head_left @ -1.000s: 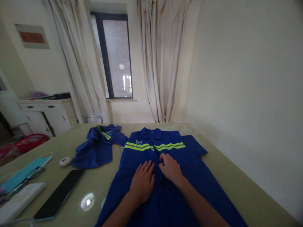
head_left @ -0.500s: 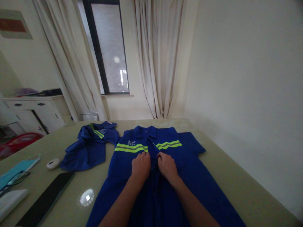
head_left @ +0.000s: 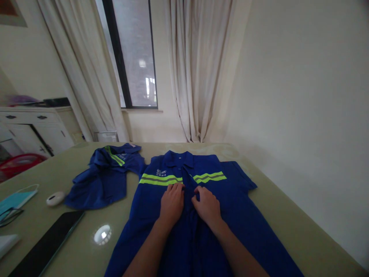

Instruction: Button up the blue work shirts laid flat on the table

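Observation:
A blue short-sleeved work shirt [head_left: 242, 219] lies front up on the table, its collar at the far end. Yellow-green reflective bands cross its chest, and a white logo [head_left: 161, 172] sits above the left-hand band. Both hands are at the front opening, just below the bands. My left hand [head_left: 172, 202] is closed on the left-hand edge of the opening, knuckles up. Opposite it, my right hand [head_left: 208, 207] pinches the other edge between thumb and curled fingers. The fingertips and any button there are partly hidden.
A second blue shirt [head_left: 100, 184] lies crumpled at the left, touching the first one's sleeve. Nearer are a white oval case [head_left: 55, 198], a dark phone-like slab [head_left: 49, 242], a light blue mask [head_left: 17, 200] and glasses [head_left: 10, 216]. A wall [head_left: 311, 134] borders the table's right side.
The head view has shifted slightly. My right hand's thumb and forefinger now show a small gap between them. Both hands stay at the shirt's front opening.

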### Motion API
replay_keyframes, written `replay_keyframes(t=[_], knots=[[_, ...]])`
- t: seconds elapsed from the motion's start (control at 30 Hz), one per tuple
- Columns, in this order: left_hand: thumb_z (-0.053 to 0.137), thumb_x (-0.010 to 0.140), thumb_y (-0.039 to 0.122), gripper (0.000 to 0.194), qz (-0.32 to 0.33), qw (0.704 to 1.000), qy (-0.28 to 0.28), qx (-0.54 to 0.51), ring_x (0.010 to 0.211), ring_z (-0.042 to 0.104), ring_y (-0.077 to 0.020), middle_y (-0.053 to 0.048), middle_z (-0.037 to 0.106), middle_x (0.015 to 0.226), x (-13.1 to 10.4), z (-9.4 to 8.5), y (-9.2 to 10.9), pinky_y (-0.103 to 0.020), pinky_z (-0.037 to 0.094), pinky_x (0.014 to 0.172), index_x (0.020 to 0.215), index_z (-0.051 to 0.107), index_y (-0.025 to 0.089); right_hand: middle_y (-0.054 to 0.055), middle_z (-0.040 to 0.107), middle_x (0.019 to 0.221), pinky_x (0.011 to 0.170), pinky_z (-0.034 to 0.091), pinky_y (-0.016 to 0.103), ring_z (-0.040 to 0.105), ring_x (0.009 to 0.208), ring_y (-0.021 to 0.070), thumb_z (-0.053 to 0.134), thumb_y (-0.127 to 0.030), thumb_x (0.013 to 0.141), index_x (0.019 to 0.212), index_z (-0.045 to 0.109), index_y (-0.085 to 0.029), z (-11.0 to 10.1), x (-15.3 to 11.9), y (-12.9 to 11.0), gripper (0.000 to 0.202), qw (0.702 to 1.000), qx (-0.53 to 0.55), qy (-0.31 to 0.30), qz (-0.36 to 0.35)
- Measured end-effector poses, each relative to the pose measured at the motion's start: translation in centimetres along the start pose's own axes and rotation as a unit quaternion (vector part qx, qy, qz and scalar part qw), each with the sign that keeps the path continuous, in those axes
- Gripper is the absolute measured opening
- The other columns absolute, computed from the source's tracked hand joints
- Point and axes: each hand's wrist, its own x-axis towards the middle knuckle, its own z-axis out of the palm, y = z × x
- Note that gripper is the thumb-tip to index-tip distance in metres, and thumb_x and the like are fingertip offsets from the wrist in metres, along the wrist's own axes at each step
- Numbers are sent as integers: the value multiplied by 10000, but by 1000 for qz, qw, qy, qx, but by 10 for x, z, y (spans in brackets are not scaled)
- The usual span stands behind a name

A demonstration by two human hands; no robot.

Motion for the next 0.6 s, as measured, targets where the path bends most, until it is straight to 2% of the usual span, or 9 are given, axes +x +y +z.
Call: replay_keyframes(t=[0.07, 0.2, 0.27, 0.33, 0.47, 0.6], knots=[[465, 986, 157, 222, -9, 1000, 8, -29, 1128, 578, -217, -30, 687, 1157, 1, 1, -3, -349, 457, 1006, 1128, 614, 242, 38, 737, 1025, 664, 369, 289, 697, 898, 229, 573, -286, 881, 1022, 678, -269, 0, 3, 3, 177, 1000, 11, 1, 7], [500, 954, 116, 313, -33, 997, 12, -68, 1170, 590, -199, -41, 680, 1214, 3, 2, -9, -335, 458, 1019, 1226, 594, 238, 9, 730, 1000, 697, 383, 280, 680, 920, 217, 573, -284, 866, 1009, 670, -275, 1, 6, 7, 173, 999, 52, 5, 5], [493, 957, 118, 291, -34, 997, 8, -71, 1154, 601, -203, -50, 692, 1184, 3, 1, -9, -336, 457, 1021, 1188, 635, 223, 5, 697, 1048, 703, 388, 267, 668, 922, 194, 544, -262, 868, 1036, 658, -275, 3, 4, 8, 203, 998, 60, 14, -13], [457, 977, 127, 281, -29, 997, 5, -66, 1133, 605, -210, -56, 704, 1144, 3, 1, -7, -346, 450, 1031, 1131, 675, 212, 12, 656, 1122, 695, 389, 260, 664, 918, 178, 513, -246, 877, 1114, 649, -288, 3, 2, 7, 276, 998, 48, 16, -37], [380, 980, 86, 362, -45, 998, 12, -50, 1134, 599, -218, -89, 685, 1146, 7, 0, -5, -351, 443, 1020, 1155, 680, 187, 44, 621, 1188, 695, 401, 278, 672, 944, 204, 508, -242, 882, 1238, 634, -319, 0, 5, -2, 385, 998, -21, -4, -57], [472, 944, 103, 258, -85, 996, 17, -37, 1011, 637, -211, -97, 651, 1073, 13, 0, -5, -317, 470, 901, 1019, 709, 170, 50, 652, 1117, 729, 437, 305, 673, 950, 236, 596, -305, 873, 1114, 680, -291, -2, 16, -13, 255, 998, -43, -27, -41]])
